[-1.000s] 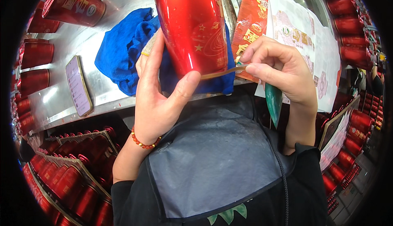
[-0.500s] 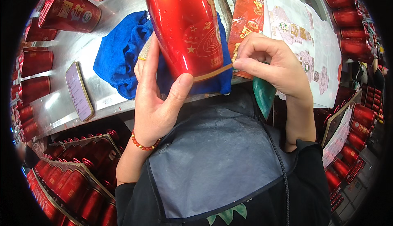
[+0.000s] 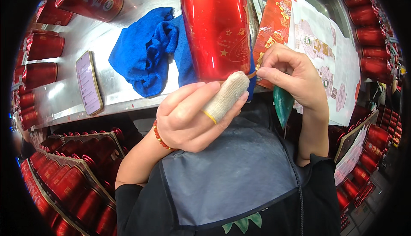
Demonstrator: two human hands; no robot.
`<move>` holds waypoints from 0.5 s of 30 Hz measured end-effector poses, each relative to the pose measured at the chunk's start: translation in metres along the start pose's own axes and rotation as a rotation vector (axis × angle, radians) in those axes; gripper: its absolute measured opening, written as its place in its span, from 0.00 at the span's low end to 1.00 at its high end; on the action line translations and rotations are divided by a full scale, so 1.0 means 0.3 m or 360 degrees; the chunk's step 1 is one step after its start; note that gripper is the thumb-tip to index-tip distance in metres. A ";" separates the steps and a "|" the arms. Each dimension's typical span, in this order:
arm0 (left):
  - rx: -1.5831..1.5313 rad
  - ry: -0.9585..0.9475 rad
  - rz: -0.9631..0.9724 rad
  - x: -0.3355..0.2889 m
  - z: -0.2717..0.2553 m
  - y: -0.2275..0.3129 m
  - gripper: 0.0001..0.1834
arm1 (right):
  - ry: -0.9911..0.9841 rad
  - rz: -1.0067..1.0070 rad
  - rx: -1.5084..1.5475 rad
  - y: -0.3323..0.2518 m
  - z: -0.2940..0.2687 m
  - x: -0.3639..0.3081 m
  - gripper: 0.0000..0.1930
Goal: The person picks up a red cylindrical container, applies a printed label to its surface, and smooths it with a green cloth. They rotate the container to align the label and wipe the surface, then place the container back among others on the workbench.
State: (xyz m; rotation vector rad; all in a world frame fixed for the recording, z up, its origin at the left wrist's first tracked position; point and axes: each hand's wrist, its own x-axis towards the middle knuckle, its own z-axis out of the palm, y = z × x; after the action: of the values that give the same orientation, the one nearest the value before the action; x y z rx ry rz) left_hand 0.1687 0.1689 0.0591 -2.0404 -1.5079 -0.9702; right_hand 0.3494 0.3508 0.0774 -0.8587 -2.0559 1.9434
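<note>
Fingers of right hand (image 3: 295,77) pinch brown strip (image 3: 253,74) beside base of red cup (image 3: 216,30); left hand (image 3: 188,122) at base, its grip unclear.

Your glossy red cylindrical container (image 3: 218,26) carries a golden star and ringed-planet pattern; your cream knitted tube-shaped finger sleeve (image 3: 227,97) has a yellow edge; your round-beaded bracelet (image 3: 158,139) mixes red and gold.

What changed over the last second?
Left hand came off the left side of the can and swung right across its near end; its covered finger now hides most of the strip. Right hand still pinches the strip; phone and cloth stayed.
</note>
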 end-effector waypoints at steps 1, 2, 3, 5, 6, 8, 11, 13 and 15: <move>0.0068 -0.0028 0.0054 -0.006 0.005 -0.001 0.16 | 0.0006 0.0019 0.0024 0.000 0.000 -0.002 0.09; 0.0078 -0.0025 0.0011 -0.015 0.003 0.003 0.16 | 0.0003 0.0019 0.0029 0.001 0.000 -0.002 0.09; 0.0088 -0.0021 -0.0033 -0.027 -0.006 0.011 0.17 | 0.0000 0.0019 0.0034 0.001 0.000 -0.001 0.09; 0.0089 -0.0016 -0.0124 -0.044 -0.026 0.009 0.16 | 0.0006 0.0009 0.0028 0.006 0.003 -0.001 0.09; 0.0122 -0.0047 -0.0242 -0.053 -0.042 0.007 0.16 | 0.0015 -0.0003 0.0016 0.009 0.004 0.001 0.09; 0.0135 -0.0125 -0.0483 -0.083 -0.054 -0.020 0.15 | 0.0021 -0.0013 0.0011 0.012 0.006 0.002 0.09; 0.0033 -0.0033 -0.0656 -0.073 -0.062 -0.040 0.22 | 0.0001 0.0011 0.0025 0.011 0.005 -0.001 0.09; 0.0109 -0.0053 -0.0655 -0.037 -0.047 -0.027 0.34 | -0.0009 0.0016 0.0037 0.009 0.003 -0.003 0.09; 0.0116 -0.0176 -0.0609 0.035 -0.014 -0.029 0.42 | 0.0016 0.0009 0.0036 0.004 0.000 -0.008 0.09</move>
State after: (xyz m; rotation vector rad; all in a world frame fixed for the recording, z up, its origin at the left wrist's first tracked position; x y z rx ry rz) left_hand 0.1611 0.1756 0.0690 -1.8159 -2.0120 -0.9322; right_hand 0.3517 0.3494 0.0768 -0.8683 -2.0241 1.9572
